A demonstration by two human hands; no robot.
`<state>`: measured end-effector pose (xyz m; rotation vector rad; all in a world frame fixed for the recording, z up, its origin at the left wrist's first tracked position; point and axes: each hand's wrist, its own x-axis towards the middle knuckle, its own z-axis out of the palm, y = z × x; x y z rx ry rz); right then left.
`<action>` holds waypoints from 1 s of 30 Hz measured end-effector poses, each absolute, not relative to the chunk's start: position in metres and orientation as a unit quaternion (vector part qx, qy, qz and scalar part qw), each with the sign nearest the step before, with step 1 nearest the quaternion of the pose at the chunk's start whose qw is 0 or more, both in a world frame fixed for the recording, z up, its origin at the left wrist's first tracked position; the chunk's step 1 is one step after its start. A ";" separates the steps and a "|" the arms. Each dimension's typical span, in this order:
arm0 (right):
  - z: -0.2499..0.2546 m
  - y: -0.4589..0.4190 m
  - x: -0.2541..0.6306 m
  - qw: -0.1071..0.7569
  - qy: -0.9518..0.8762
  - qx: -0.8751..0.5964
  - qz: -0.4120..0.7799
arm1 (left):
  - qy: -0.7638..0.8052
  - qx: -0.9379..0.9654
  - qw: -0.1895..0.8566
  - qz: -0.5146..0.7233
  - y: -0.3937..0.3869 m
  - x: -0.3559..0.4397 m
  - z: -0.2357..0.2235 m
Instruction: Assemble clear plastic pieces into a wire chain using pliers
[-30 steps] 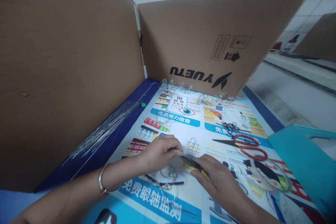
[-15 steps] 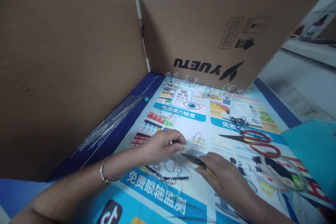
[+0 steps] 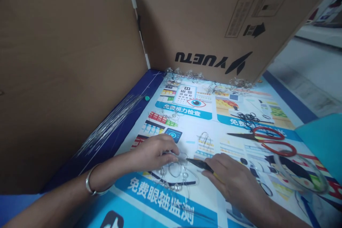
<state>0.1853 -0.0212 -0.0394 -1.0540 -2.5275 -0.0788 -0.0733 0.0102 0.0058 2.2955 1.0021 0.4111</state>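
My left hand point(image 3: 157, 151), with a silver bangle on the wrist, pinches what looks like a thin wire point(image 3: 182, 154) between thumb and forefinger. My right hand point(image 3: 231, 174) is closed around long-nosed pliers point(image 3: 199, 164) with yellow handles. The dark jaws of the pliers point left and end close to the left fingertips, at the wire; whether they grip it is too fine to tell. Just below both hands lies a loose wire piece with clear beads point(image 3: 176, 186) on the printed sheet. A small bent wire loop point(image 3: 205, 139) rests beyond the pliers.
Scissors with red handles point(image 3: 278, 142) lie at the right beside black rings point(image 3: 248, 118) and a clear round dish or coil point(image 3: 320, 181). Straight wires point(image 3: 109, 124) lie along the left. Cardboard panels point(image 3: 208, 17) wall the back and left, with beaded wire pieces point(image 3: 187, 74) along the back one.
The view has shifted. The left hand has drawn slightly away from the pliers' tip, and a thin wire now shows in the gap. The right hand still holds the pliers.
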 end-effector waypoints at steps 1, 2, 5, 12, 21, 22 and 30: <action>-0.039 -0.021 0.185 0.199 -0.905 -0.375 -0.028 | 0.377 0.864 0.297 0.154 0.011 -0.073 0.005; -0.038 -0.021 0.184 0.198 -0.906 -0.373 -0.027 | 0.376 0.864 0.297 0.154 0.011 -0.073 0.004; -0.040 -0.022 0.184 0.197 -0.906 -0.372 -0.030 | 0.367 0.868 0.295 0.157 0.013 -0.073 0.001; -0.047 -0.023 0.183 0.192 -0.908 -0.372 -0.022 | 0.370 0.856 0.303 0.197 0.012 -0.065 -0.010; -0.042 -0.023 0.180 0.206 -0.909 -0.362 -0.030 | 0.379 0.860 0.292 0.174 0.007 -0.061 -0.007; -0.042 -0.023 0.180 0.206 -0.909 -0.361 -0.030 | 0.380 0.864 0.284 0.168 0.007 -0.061 -0.006; -0.046 -0.024 0.181 0.195 -0.909 -0.368 -0.013 | 0.362 0.887 0.237 0.162 0.007 -0.062 -0.011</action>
